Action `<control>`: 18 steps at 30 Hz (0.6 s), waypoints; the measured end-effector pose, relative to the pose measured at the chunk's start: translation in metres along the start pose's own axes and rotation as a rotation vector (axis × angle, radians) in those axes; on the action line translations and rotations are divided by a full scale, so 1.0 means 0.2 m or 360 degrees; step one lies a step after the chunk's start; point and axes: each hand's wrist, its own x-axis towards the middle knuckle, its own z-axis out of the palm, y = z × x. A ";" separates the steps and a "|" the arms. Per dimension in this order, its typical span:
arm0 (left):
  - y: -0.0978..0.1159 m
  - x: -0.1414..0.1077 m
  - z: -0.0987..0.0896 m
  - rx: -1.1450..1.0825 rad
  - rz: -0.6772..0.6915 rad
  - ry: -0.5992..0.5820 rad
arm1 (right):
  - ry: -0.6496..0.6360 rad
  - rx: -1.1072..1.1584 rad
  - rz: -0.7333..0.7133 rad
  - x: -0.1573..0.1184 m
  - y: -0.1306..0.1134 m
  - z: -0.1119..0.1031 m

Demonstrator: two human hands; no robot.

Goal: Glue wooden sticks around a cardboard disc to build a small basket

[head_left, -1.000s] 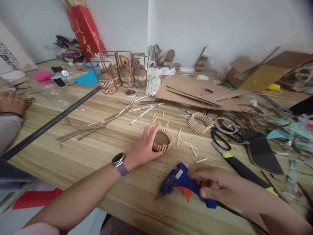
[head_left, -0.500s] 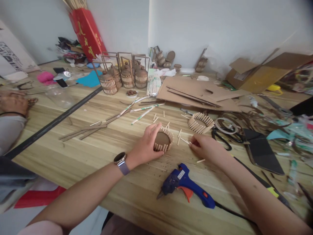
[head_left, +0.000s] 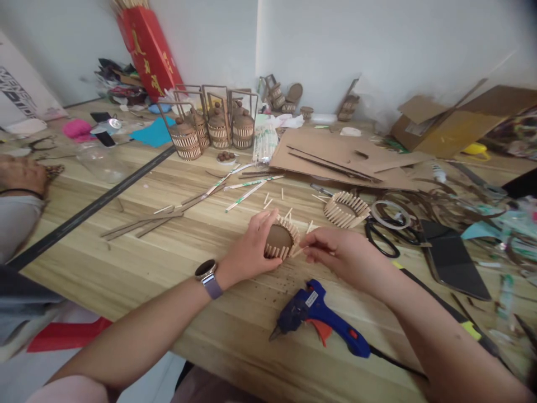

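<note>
My left hand (head_left: 254, 246), with a watch on its wrist, is wrapped round the left side of a small round basket base (head_left: 278, 240). Short pale sticks stand round the rim of its brown disc. At the basket's right edge, my right hand (head_left: 331, 249) pinches a short wooden stick (head_left: 297, 252) between thumb and fingers. A second stick-ringed base (head_left: 346, 210) sits farther back to the right. Below my hands a blue glue gun (head_left: 319, 319) lies on its side, nozzle to the left. Loose short sticks (head_left: 267, 200) are scattered behind the basket.
Small lidded baskets (head_left: 218, 129) with tall handles stand at the back. Cardboard (head_left: 327, 151), scissors (head_left: 381, 238), a tape roll (head_left: 391, 215) and a phone (head_left: 453, 260) lie to the right. Another person's hand (head_left: 23, 176) rests at the far left, beyond a black strip (head_left: 96, 204).
My right hand has moved left with the stick, from the loose sticks to the basket's right edge. My left hand stays round the basket.
</note>
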 end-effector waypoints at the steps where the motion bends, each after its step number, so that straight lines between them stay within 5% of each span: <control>1: 0.00 0.00 0.00 -0.0004 -0.0006 0.0000 | 0.0001 -0.0058 -0.0076 0.01 -0.01 0.01; 10: -0.01 0.00 0.01 0.0003 -0.0001 -0.0008 | 0.0047 -0.0260 -0.0473 0.10 0.04 0.03; 18: 0.00 0.00 0.00 -0.0023 -0.0020 -0.0020 | 0.0005 -0.0299 -0.0515 0.18 0.07 0.04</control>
